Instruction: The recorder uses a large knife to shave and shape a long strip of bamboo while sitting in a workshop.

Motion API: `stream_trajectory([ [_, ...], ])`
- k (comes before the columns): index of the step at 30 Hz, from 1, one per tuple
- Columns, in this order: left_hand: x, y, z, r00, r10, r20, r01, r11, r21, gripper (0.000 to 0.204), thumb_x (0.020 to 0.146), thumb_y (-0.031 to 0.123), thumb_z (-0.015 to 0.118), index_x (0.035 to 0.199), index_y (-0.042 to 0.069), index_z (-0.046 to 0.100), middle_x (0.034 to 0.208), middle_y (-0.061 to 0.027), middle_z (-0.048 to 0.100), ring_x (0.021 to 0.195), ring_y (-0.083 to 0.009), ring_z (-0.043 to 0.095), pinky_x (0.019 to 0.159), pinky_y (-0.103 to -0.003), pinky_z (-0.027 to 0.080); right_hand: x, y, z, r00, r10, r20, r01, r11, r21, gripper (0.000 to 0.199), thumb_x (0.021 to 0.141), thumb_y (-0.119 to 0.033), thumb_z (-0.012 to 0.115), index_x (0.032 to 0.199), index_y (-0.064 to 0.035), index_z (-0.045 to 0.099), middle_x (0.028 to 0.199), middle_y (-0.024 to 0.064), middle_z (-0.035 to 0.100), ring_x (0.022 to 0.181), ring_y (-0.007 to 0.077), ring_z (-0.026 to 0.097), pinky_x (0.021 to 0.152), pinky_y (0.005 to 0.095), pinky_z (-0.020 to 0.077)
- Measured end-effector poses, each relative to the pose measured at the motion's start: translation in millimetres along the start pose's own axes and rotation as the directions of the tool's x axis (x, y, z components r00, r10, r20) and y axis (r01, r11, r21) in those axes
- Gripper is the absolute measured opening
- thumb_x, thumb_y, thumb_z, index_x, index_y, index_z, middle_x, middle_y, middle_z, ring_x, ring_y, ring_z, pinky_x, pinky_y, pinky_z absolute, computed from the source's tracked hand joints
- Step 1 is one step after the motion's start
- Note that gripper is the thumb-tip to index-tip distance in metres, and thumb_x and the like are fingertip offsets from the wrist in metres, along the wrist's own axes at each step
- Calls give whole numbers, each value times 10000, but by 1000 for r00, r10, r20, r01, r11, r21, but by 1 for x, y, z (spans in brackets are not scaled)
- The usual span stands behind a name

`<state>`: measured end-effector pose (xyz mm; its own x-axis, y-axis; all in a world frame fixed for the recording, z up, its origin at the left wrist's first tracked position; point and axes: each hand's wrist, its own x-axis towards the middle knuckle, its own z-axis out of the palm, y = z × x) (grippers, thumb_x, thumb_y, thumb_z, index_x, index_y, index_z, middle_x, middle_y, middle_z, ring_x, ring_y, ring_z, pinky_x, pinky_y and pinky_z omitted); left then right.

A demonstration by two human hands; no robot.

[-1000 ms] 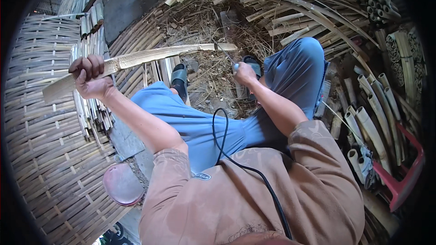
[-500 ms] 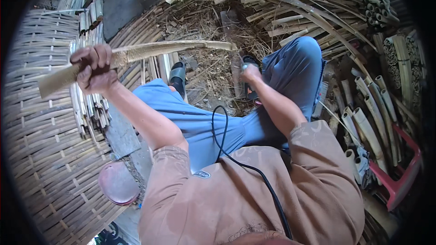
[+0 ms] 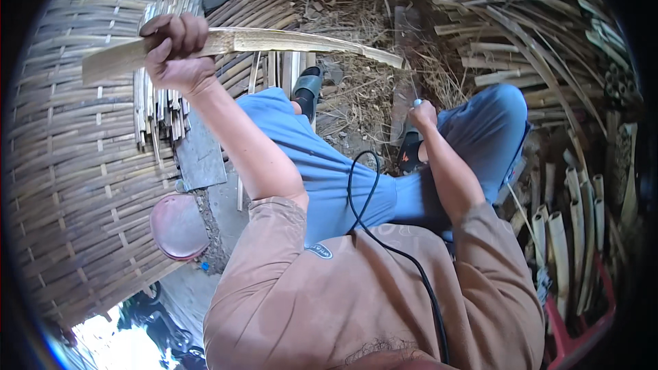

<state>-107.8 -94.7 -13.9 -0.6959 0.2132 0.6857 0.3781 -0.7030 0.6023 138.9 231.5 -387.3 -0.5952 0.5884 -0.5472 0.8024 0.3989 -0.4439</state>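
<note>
Closed around a long, flat bamboo strip (image 3: pixel 295 41), my left hand (image 3: pixel 179 51) is raised at the far left. The strip's short end sticks out to the left of that fist, and its long part reaches right. In my right hand (image 3: pixel 423 115), beside my right knee, is a thin-bladed tool with a pale blue handle (image 3: pixel 417 103), which looks like a knife. Its narrow blade points up toward the strip's right end; whether they touch I cannot tell.
Bamboo shavings (image 3: pixel 349 99) litter the ground between my feet. Woven bamboo (image 3: pixel 75 144) spreads along the left, beside a round pinkish lid (image 3: pixel 179 226). Cut bamboo pieces (image 3: pixel 558 247) and a red plastic frame (image 3: pixel 579 332) stand at right. A black cable (image 3: pixel 418 267) crosses my lap.
The view has shifted, so the scene sits further right. My left hand has moved away from me with the strip; my right hand has come slightly nearer my body. Both grips stay closed.
</note>
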Motion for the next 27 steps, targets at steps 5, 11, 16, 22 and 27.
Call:
stream_trajectory([
  [5,10,-17,0,861,140,-489,30,946,323,148,873,161,473,898,38,552,593,14,302,489,-109,301,480,-302,282,-26,-58,12,822,-554,-134,563,826,39,370,830,-188,686,1163,-38,625,1023,291,702,970,477,678,857,556,532],
  [11,10,-20,4,667,231,-708,6,949,315,539,1004,598,333,859,121,537,603,23,440,520,-101,410,522,-287,351,-40,-62,-1,905,-420,-64,424,902,83,412,831,-183,703,1203,-32,610,1066,285,699,1013,460,672,865,528,525],
  [16,16,-26,-3,606,385,-696,132,814,565,428,1055,451,519,1191,47,500,1021,-100,634,796,-201,651,764,-410,537,-18,-41,-5,831,-521,-196,552,817,166,378,844,-162,685,1179,5,636,958,233,724,898,414,708,798,470,554],
  [22,5,-22,-24,624,292,-725,40,915,402,509,1052,207,596,1416,38,284,1178,-208,596,882,-319,694,817,-473,598,-10,-34,-1,976,-216,-29,206,868,452,263,861,-202,668,987,29,668,751,154,694,653,263,696,628,409,553],
  [27,0,-21,-34,688,247,-683,7,938,347,496,1067,225,565,1423,66,259,1115,-221,596,828,-328,672,754,-521,610,-40,-46,-23,959,-266,-100,269,963,17,368,852,-239,699,1093,37,662,979,270,729,937,400,726,847,496,563],
])
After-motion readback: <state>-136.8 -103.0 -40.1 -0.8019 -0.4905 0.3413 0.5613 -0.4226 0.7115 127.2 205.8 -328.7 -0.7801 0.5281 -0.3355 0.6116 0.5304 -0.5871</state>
